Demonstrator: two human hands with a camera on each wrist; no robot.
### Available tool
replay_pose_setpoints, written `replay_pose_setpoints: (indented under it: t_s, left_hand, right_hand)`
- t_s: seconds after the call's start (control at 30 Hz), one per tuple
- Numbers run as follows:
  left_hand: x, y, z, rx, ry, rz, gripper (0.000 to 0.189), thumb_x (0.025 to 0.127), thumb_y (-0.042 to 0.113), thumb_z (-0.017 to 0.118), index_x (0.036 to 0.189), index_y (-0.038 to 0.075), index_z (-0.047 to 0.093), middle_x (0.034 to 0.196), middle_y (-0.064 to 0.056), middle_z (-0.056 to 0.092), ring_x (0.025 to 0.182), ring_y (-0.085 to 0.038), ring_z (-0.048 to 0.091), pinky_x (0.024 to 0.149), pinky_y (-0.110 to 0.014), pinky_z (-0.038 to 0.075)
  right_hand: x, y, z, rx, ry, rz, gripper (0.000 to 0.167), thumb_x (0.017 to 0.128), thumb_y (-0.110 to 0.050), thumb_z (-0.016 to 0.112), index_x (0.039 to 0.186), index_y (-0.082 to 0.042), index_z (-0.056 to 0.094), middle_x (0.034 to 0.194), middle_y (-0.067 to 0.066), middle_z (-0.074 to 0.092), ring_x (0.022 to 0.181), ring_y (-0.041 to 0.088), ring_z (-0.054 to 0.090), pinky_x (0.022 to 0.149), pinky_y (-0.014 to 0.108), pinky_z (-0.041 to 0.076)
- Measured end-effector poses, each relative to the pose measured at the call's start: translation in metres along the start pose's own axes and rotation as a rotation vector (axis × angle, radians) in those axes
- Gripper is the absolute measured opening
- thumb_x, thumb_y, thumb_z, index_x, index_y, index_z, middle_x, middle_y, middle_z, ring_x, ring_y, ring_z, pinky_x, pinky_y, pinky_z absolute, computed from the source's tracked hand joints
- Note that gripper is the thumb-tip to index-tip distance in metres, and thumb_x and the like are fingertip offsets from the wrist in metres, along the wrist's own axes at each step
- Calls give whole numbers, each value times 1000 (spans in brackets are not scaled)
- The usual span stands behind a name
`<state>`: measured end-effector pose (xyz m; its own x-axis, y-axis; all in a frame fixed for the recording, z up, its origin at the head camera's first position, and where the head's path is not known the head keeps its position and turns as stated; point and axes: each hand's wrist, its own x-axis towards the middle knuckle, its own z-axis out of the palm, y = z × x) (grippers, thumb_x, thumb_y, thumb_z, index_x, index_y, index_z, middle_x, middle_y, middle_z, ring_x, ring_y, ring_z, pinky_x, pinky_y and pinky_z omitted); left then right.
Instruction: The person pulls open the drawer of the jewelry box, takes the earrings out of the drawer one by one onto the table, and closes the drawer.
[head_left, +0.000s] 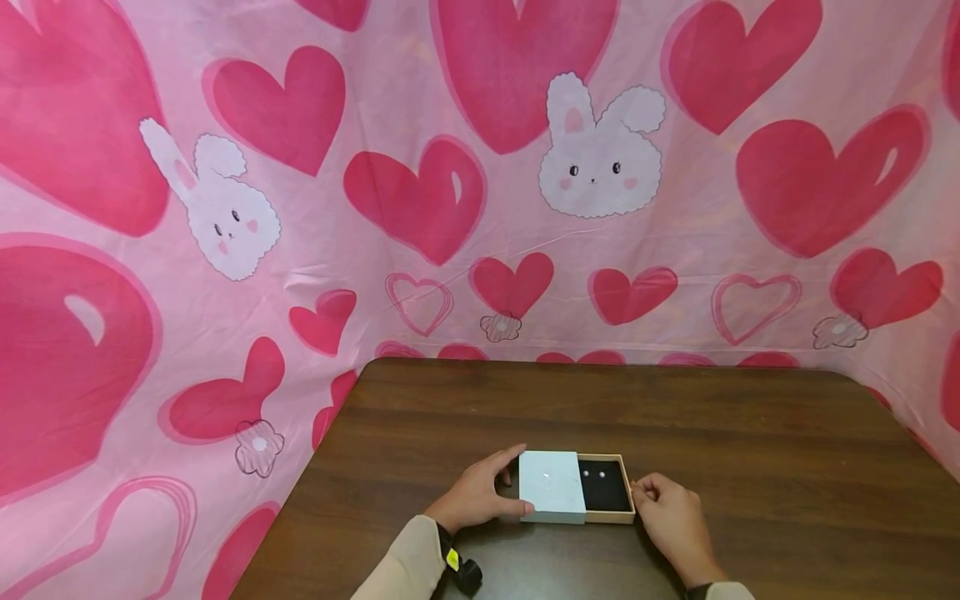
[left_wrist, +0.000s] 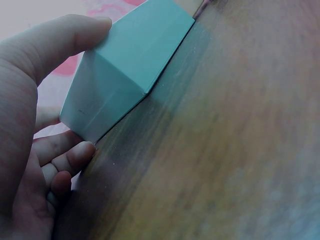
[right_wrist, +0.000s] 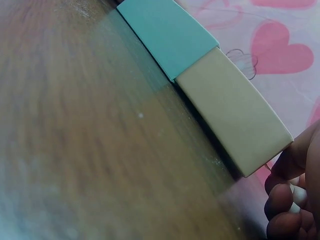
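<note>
One pale-teal rect. card sleeve (head_left: pixel 551 485) is gripped, prob. for steadiness, at 9 o'clock by L hand (head_left: pixel 474 493); tan boxy drawer (right_wrist: pixel 235 112) pinched at 3 by R hand (head_left: pixel 673 515).

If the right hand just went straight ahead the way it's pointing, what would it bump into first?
Probably the end of the tan drawer, which sticks out of the pale blue sleeve. In the head view the right hand points up and left, with its fingertips right at that end.

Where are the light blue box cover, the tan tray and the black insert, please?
Light blue box cover (head_left: pixel 551 483), head view: top face.
Tan tray (right_wrist: pixel 233 112), right wrist view: side wall.
Black insert (head_left: pixel 606 492), head view: upper surface.
</note>
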<state>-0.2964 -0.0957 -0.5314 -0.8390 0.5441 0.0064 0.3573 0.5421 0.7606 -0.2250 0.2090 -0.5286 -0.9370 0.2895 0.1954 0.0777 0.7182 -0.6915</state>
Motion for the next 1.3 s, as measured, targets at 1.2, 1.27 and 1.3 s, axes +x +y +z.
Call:
replay_pose_setpoints:
  t_s: [1.2,1.27,1.3]
  left_hand:
    - [-1,2,0,-15,-2,-11,91,74,54,79,151,32,37,114,12,51,100,-11,48,80,-36,43]
    - [-1,2,-1,-17,-3,-13,91,74,54,79,151,32,36,114,11,51,99,-11,48,79,-36,42]
    - [-2,2,-1,-20,-4,-13,91,74,54,79,151,32,36,115,11,51,100,-11,48,79,-36,42]
  right_hand:
    - [1,0,-3,-11,-48,22,12,86,-18,64,76,-13,67,66,-4,56,63,16,50,60,33,38]
    - [1,1,-3,-9,-60,19,10,86,-18,64,78,-13,68,67,-5,57,63,15,50,60,33,38]
    - [1,1,-3,-6,-68,13,10,86,-17,64,78,-13,68,67,-5,57,63,15,50,60,33,38]
